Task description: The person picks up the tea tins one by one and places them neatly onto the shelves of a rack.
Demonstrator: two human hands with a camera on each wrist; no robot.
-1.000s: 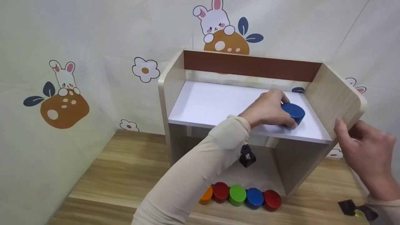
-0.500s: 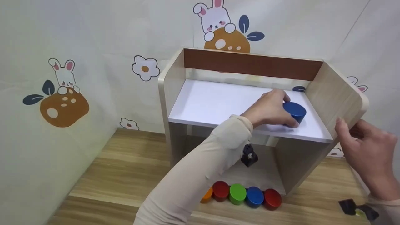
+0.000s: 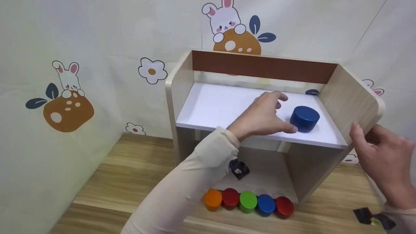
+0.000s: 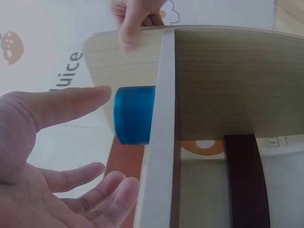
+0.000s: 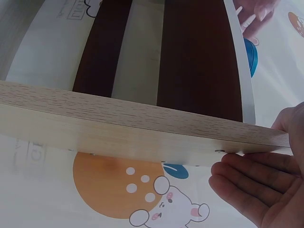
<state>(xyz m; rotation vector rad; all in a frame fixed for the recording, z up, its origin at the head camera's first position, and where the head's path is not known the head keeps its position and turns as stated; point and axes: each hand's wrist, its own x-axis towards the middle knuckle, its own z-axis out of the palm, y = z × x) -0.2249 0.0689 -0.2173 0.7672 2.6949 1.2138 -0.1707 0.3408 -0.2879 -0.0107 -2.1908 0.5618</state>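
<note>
A glossy blue cylinder (image 3: 305, 119) stands upright on the white upper board (image 3: 221, 104) of a small wooden shelf, towards its right side. Just left of it is my left hand (image 3: 260, 115), thumb and fingers spread and holding nothing. The left wrist view shows a gap between the fingers and the cylinder (image 4: 135, 115), with the thumb tip very near it. My right hand (image 3: 385, 159) grips the front edge of the shelf's right side panel (image 3: 351, 97). Its thumb lies on the inner face, and its fingers (image 5: 256, 183) lie along the outer face.
At the shelf's front foot, a row of short cylinders stands on the wood-grain table (image 3: 130, 182): orange (image 3: 213, 200), red (image 3: 230, 198), green (image 3: 248, 201), blue (image 3: 266, 205) and red (image 3: 284, 207). A brown back rail (image 3: 263, 66) spans the shelf's top. Printed wall sheeting surrounds it.
My left hand has let go of the blue cylinder and drawn back to the left. The cylinder stays on the upper board. My right hand keeps its grip on the side panel.
</note>
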